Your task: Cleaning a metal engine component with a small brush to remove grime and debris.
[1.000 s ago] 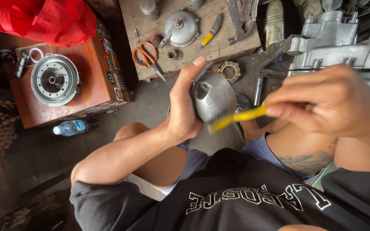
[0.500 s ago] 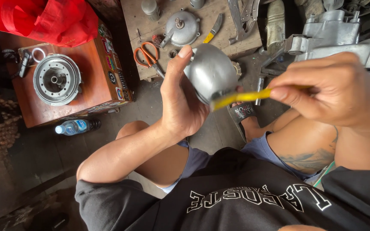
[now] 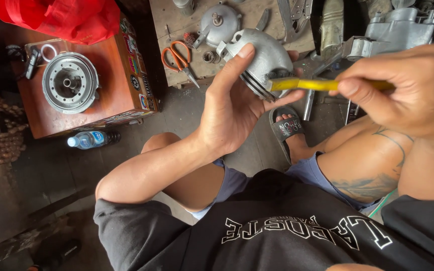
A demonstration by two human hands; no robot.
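Observation:
My left hand [image 3: 232, 108] grips a rounded grey metal engine cover [image 3: 262, 60], thumb over its top and fingers underneath, raised in front of me. My right hand [image 3: 403, 85] pinches a thin yellow-handled tool [image 3: 307, 84] whose tip rests against the cover's ribbed edge. I sit low with both knees up, in a dark printed shirt and blue shorts, one foot in a black slide sandal [image 3: 286, 128].
A wooden board [image 3: 177, 25] on the floor carries orange-handled scissors [image 3: 179, 57], a round metal cover [image 3: 219, 22] and pliers. At left a red-brown box [image 3: 111, 95] bears a round hub part [image 3: 70, 83]; a water bottle [image 3: 92, 139] lies beside it. An engine block [image 3: 398, 30] stands at right.
My left hand has lifted the metal cover higher and turned it, its ribbed edge facing the tool. The right hand has followed upward with the yellow tool held against it.

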